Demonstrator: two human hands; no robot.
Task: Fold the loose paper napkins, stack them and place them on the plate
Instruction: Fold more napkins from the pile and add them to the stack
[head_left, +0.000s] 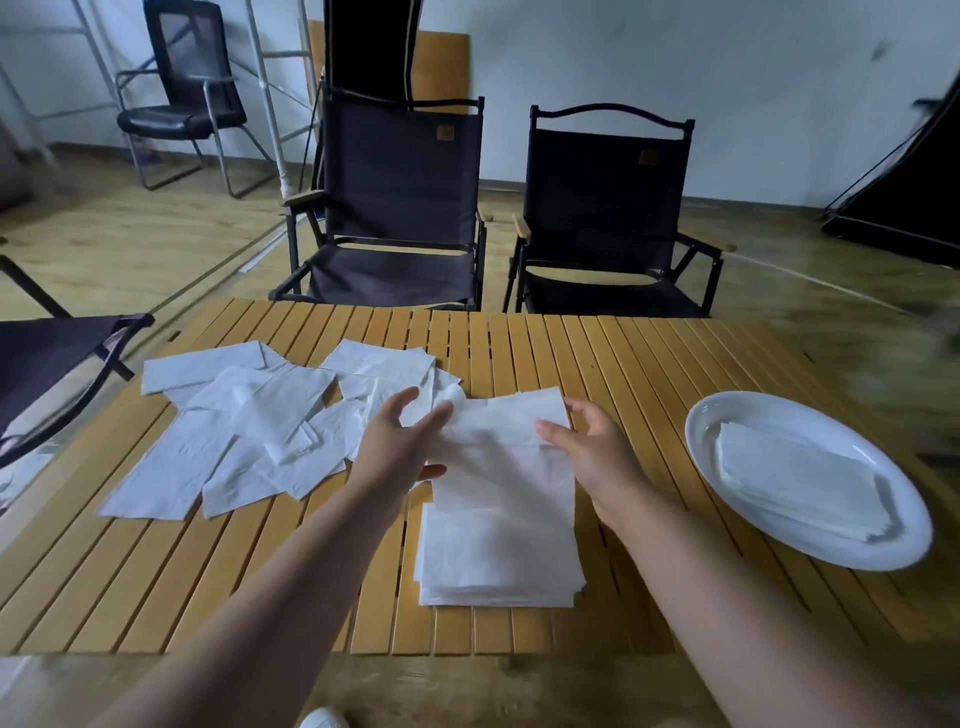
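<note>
Both hands hold one white napkin (506, 452) by its sides. The left hand (400, 441) pinches the left edge, fingers on top and thumb beneath. The right hand (592, 447) grips the right edge, with one finger laid across the paper and the others curled at the border. The napkin hangs above the table (649, 358), its lower part draping onto a stack (498, 566) of folded napkins that sits squarely in front of the person.

To the right, apart from the stack, lies an oval white plate (769, 410). It contains a pile of folded napkins (800, 478), lying flat across its middle.

To the left, loose napkins (244, 436) are scattered unfolded and overlapping on the wooden slats.

Two black folding chairs (400, 208) stand side by side at the far edge of the table.
</note>
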